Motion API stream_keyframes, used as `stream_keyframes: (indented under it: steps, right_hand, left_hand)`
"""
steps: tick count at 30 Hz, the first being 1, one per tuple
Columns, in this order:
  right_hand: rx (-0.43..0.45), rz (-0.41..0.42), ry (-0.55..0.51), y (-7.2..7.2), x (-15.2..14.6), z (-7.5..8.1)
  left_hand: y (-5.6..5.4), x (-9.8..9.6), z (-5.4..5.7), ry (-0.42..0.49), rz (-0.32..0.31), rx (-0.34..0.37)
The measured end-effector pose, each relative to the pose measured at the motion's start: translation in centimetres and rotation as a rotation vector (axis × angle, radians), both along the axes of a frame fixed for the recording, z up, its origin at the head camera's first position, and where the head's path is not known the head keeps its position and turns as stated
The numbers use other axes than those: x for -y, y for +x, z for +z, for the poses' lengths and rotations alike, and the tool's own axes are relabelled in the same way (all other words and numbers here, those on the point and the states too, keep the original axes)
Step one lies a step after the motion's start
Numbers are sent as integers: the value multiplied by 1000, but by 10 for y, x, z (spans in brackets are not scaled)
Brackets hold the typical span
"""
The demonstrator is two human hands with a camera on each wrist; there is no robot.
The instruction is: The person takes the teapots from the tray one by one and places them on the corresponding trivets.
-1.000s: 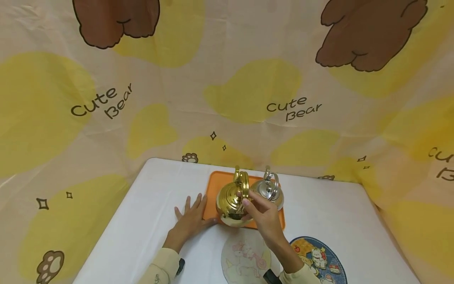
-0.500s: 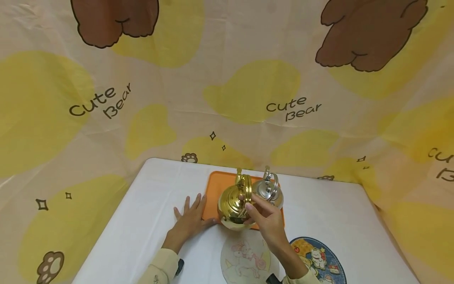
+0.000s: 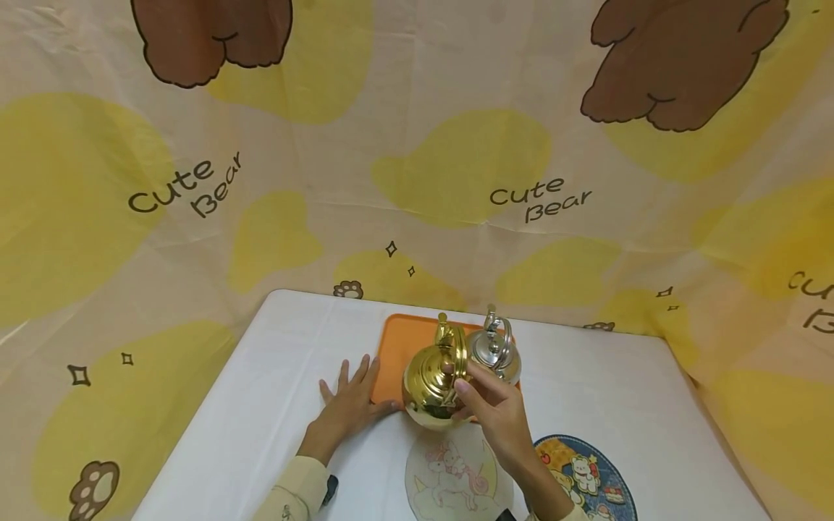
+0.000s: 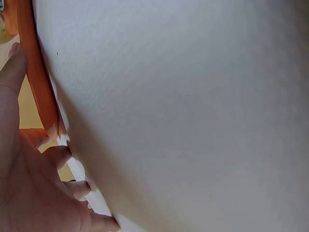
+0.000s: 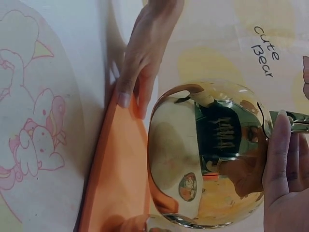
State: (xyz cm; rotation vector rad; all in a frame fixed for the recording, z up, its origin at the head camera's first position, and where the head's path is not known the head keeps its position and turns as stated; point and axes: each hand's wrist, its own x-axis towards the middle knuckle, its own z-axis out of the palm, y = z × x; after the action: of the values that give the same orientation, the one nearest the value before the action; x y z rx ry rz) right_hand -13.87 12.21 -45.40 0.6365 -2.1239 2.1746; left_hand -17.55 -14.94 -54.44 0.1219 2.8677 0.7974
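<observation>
A shiny gold kettle (image 3: 428, 387), its lid and spout in sight, is over the front part of an orange tray (image 3: 397, 347). My right hand (image 3: 502, 412) grips the kettle's upright handle, thumb and fingers around it. In the right wrist view the rounded body of the gold kettle (image 5: 207, 159) lies close over the tray (image 5: 120, 164). My left hand (image 3: 352, 401) rests fingers spread at the tray's left edge, thumb near its front corner; the left wrist view shows that hand (image 4: 38, 183) against the orange rim. A smaller silver kettle (image 3: 483, 349) stands behind on the tray's right side.
A pale round mat with a pink drawing (image 3: 449, 481) lies in front of the tray on the white table (image 3: 313, 325). To its right is a dark blue round mat (image 3: 612, 477) with cartoon figures. A patterned cloth wall (image 3: 443, 174) rises right behind the table.
The gold kettle has shifted slightly right and toward me, my right hand moving with it. My left hand, the tray and the silver kettle have stayed in place.
</observation>
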Motion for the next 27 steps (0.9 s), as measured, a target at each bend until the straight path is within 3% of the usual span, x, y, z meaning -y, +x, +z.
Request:
stream_keyframes:
  steps: [20, 27]
  right_hand:
    - [-72, 40, -13, 13, -12, -1]
    - [-52, 35, -5, 20, -17, -2]
  left_hand:
    - [1, 0, -1, 17, 4, 3]
    - [0, 0, -2, 13, 3, 10]
